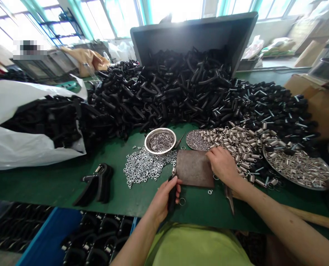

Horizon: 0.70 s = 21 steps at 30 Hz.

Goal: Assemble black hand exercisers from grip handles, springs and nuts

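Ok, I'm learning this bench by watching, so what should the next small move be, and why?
Probably shift the black grip in the left hand slightly right, over the metal plate: the grip's upper end is beside the plate's left edge, the flat plate could support it, and the right hand is at the plate's far right corner, perhaps close enough to help.

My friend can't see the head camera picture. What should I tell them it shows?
A person's left hand holds a black part by a plate on a green table; the right hand is at the plate's corner. Nuts and springs lie nearby, and behind, a black heap spills from a bin.
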Each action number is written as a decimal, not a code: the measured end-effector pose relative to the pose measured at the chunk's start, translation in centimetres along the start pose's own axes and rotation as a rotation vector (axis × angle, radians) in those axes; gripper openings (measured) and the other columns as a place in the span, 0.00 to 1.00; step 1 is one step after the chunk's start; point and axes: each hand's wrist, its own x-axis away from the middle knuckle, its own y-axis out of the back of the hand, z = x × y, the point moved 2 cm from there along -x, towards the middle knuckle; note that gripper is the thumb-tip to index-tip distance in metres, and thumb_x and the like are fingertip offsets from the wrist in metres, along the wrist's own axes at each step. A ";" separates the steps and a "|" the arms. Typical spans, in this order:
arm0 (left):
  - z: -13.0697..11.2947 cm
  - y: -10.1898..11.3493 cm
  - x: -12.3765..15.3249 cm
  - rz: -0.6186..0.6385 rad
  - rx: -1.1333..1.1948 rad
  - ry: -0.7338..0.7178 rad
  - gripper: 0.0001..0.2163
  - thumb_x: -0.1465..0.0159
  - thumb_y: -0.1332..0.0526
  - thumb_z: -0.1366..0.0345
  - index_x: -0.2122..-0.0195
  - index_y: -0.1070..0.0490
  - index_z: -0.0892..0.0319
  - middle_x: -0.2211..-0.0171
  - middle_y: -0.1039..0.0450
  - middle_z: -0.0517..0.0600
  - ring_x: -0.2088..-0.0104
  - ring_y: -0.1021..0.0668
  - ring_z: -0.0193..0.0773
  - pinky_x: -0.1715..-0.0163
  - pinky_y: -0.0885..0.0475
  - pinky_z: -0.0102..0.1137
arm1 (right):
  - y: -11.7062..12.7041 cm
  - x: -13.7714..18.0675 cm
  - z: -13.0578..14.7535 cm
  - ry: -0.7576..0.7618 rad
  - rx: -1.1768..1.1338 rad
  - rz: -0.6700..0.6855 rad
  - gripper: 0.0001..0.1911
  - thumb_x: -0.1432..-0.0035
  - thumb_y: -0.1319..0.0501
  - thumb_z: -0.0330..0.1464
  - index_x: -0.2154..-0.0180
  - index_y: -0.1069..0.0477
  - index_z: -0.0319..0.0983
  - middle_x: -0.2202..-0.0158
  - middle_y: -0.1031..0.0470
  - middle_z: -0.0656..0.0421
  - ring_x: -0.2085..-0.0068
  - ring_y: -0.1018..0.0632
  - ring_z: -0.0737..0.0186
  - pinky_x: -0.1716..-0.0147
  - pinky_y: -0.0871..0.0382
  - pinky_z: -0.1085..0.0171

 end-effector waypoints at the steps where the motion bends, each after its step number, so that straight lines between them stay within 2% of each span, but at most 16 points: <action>1: -0.2 0.0 0.0 -0.002 0.010 -0.001 0.18 0.44 0.38 0.51 0.64 0.30 0.63 0.75 0.37 0.45 0.78 0.35 0.26 0.84 0.41 0.21 | 0.2 0.7 1.4 0.049 -0.080 0.018 0.11 0.42 0.48 0.23 0.64 0.28 0.35 0.63 0.29 0.50 0.57 0.33 0.55 0.60 0.39 0.60; 4: -0.9 0.0 0.2 -0.002 0.055 0.011 0.20 0.43 0.40 0.49 0.64 0.31 0.63 0.77 0.39 0.44 0.80 0.38 0.25 0.85 0.44 0.20 | -0.8 3.1 6.2 0.285 -0.380 0.169 0.07 0.41 0.45 0.27 0.65 0.28 0.39 0.65 0.29 0.57 0.60 0.32 0.61 0.62 0.37 0.65; 6: -1.3 0.0 0.2 -0.005 0.086 0.037 0.22 0.43 0.42 0.45 0.64 0.31 0.64 0.77 0.40 0.44 0.80 0.38 0.25 0.85 0.45 0.20 | -2.3 4.8 8.6 0.404 -0.440 0.274 0.05 0.42 0.43 0.29 0.66 0.28 0.40 0.67 0.30 0.58 0.62 0.31 0.62 0.64 0.37 0.65; 8: -1.6 -0.1 0.2 -0.003 0.107 0.062 0.25 0.44 0.44 0.42 0.65 0.32 0.64 0.78 0.41 0.44 0.80 0.39 0.25 0.85 0.46 0.20 | -3.6 5.9 9.7 0.418 -0.420 0.320 0.04 0.42 0.42 0.28 0.68 0.29 0.40 0.67 0.30 0.58 0.62 0.31 0.61 0.65 0.36 0.64; 11: -1.8 -0.3 0.3 0.016 0.111 0.064 0.28 0.44 0.47 0.40 0.65 0.32 0.64 0.78 0.41 0.44 0.80 0.38 0.25 0.84 0.46 0.20 | -3.9 6.4 9.7 0.311 -0.555 0.320 0.04 0.42 0.44 0.27 0.69 0.32 0.38 0.65 0.30 0.56 0.61 0.31 0.60 0.63 0.35 0.62; 14: -1.8 -1.0 0.4 0.050 0.087 0.037 0.29 0.44 0.49 0.38 0.65 0.32 0.63 0.78 0.40 0.44 0.80 0.38 0.27 0.83 0.44 0.21 | -1.9 5.7 9.1 0.131 -0.961 0.318 0.05 0.38 0.49 0.31 0.66 0.37 0.39 0.64 0.30 0.58 0.62 0.29 0.64 0.62 0.34 0.64; 16: -1.6 -1.9 0.4 0.075 0.057 0.016 0.28 0.44 0.50 0.38 0.66 0.33 0.62 0.78 0.40 0.45 0.79 0.38 0.28 0.83 0.44 0.22 | -0.4 4.9 8.8 -0.003 -1.140 0.277 0.07 0.35 0.52 0.34 0.64 0.39 0.40 0.68 0.30 0.61 0.67 0.28 0.67 0.66 0.34 0.67; 18: -1.3 -2.8 0.3 0.093 0.024 0.001 0.27 0.44 0.50 0.38 0.69 0.34 0.61 0.78 0.40 0.45 0.78 0.37 0.28 0.82 0.44 0.22 | 0.5 4.0 8.6 -0.105 -1.135 0.197 0.08 0.35 0.53 0.35 0.65 0.40 0.40 0.73 0.30 0.63 0.72 0.28 0.68 0.70 0.35 0.68; 21: -0.7 -3.9 0.2 0.092 -0.029 0.000 0.26 0.43 0.50 0.39 0.72 0.37 0.61 0.77 0.41 0.45 0.78 0.37 0.29 0.82 0.43 0.23 | 0.7 3.0 8.5 -0.187 -0.986 0.104 0.06 0.38 0.51 0.33 0.67 0.41 0.41 0.78 0.31 0.64 0.76 0.27 0.66 0.73 0.37 0.68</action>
